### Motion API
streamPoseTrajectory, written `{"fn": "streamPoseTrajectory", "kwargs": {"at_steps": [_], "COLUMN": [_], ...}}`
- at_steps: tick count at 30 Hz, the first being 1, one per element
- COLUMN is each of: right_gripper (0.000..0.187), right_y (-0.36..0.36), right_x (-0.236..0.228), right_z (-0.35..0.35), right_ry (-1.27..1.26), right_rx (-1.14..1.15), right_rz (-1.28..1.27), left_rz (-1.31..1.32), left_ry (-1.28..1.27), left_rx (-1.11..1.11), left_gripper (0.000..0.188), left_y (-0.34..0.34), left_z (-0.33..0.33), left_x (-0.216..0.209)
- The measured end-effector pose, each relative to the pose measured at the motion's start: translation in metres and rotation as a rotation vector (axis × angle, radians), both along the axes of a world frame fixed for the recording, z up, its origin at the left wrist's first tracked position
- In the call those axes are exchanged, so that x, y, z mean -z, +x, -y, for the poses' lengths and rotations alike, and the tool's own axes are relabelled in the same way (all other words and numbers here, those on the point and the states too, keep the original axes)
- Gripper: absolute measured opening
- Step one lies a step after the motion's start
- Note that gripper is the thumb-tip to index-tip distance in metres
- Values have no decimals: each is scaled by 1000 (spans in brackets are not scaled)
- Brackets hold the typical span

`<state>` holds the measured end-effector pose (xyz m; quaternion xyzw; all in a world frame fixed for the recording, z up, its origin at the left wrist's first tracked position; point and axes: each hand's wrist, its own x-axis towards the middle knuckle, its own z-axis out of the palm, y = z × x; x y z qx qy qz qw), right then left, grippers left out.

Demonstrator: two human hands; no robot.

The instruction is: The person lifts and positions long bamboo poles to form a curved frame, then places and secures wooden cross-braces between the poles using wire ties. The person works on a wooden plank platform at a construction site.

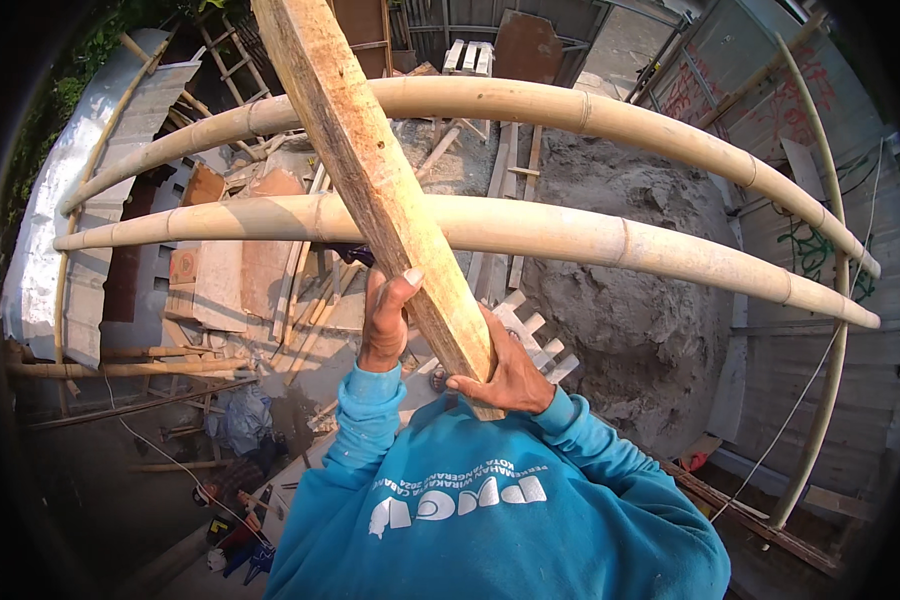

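Observation:
A long squared wooden beam (372,165) slants from the top of the view down to my chest, its near end against my blue sweatshirt. My left hand (386,318) is closed at the beam's left side, thumb on the face and fingers mostly hidden behind. Round the lower end wraps my right hand (510,365), with its thumb across the wood near the tip. Beyond my hands the beam crosses over two thick bamboo poles, a nearer one (560,230) and a farther one (500,98).
Both poles meet a thinner upright bamboo (838,330) on the right and another pole at left. Far below lie a grey sand heap (620,310), loose planks (295,260) and a concrete-like floor. Corrugated metal sheets (130,110) stand left. Someone crouches at lower left (232,483).

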<state>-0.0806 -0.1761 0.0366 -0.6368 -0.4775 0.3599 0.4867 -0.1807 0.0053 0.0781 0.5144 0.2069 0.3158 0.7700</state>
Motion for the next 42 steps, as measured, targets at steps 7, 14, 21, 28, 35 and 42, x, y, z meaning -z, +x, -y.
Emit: {"fn": "streamPoseTrajectory", "kwargs": {"at_steps": [7, 14, 21, 28, 35, 42], "right_gripper": [91, 95, 95, 92, 89, 81], "right_y": [47, 60, 65, 84, 89, 90], "right_x": [-47, -37, -23, -27, 1, -6], "right_z": [49, 49, 55, 67, 50, 38], "right_ry": [-141, -208, -114, -223, -144, -41], "right_rx": [495, 478, 384, 513, 535, 459], "right_rz": [179, 187, -18, -213, -335, -617], "left_rz": [-242, -433, -607, -536, -488, -398], "left_ry": [430, 799, 856, 861, 958, 956], "left_rx": [-110, -72, 56, -79, -64, -192], "left_gripper": [75, 77, 80, 61, 60, 59], "left_y": [87, 135, 150, 140, 136, 124], "left_z": [-10, 19, 33, 6, 15, 24], "left_x": [0, 9, 36, 39, 49, 50]}}
